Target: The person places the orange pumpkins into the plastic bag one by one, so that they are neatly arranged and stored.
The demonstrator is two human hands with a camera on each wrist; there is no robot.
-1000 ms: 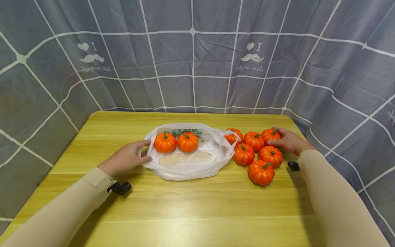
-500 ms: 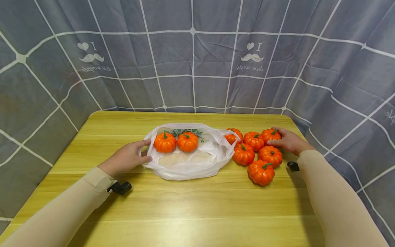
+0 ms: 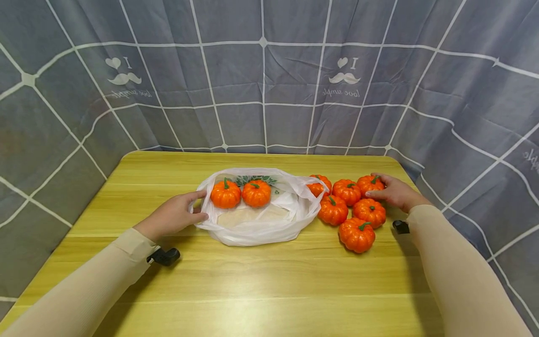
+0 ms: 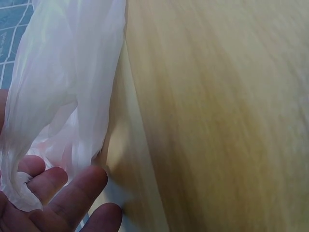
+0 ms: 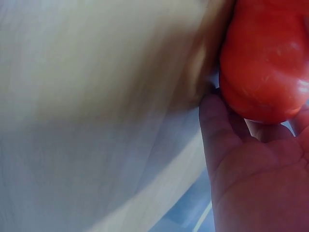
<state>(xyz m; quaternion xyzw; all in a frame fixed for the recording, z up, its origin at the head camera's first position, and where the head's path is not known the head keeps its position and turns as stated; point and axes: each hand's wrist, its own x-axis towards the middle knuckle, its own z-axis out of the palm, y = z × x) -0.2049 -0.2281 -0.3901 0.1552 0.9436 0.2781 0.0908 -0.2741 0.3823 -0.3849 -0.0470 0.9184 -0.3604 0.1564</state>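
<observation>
In the head view, a white plastic bag (image 3: pixel 257 236) lies with its mouth spread wide, two small orange pumpkins (image 3: pixel 257 196) with green stems inside it. At its left end my left hand (image 3: pixel 171 215) holds the rim. The left wrist view shows the bag's handle (image 4: pixel 63 58) looped by loosely bent fingers (image 4: pixel 79 193). My right hand (image 3: pixel 397 193) grips the rearmost right pumpkin (image 3: pixel 369 185), thumb in front and fingers behind. Up close in the right wrist view, that pumpkin (image 5: pixel 265 63) sits against the fingers; some fingers are hidden behind it.
Several more pumpkins (image 3: pixel 357 235) cluster on the wooden table (image 3: pixel 252 290) right of the bag. One pumpkin (image 3: pixel 320 186) is partly covered by the bag's right handle. A grey grid-patterned curtain (image 3: pixel 290 75) surrounds the table's back and sides.
</observation>
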